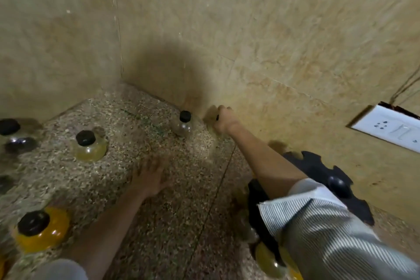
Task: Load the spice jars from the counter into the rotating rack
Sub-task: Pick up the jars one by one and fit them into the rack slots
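Note:
Several black-capped spice jars stand on the speckled counter (pixel 172 211): a clear one (pixel 183 124) by the back wall, a pale yellow one (pixel 89 146), an orange one (pixel 39 229) and a dark one (pixel 13 135) at the left edge. The black rotating rack (pixel 318 171) with its round knob (pixel 338 185) stands at the right, partly hidden under my right arm; yellow jars (pixel 268 259) sit in its lower part. My right hand (pixel 225 120) is fisted near the wall, just right of the clear jar, with a small black bit showing in its grip. My left hand (pixel 150 177) rests flat on the counter, fingers spread.
Tiled walls meet in a corner behind the counter. A white socket plate (pixel 386 127) is on the right wall above the rack. Another dark jar (pixel 4 184) is cut off at the left edge. The picture is blurred.

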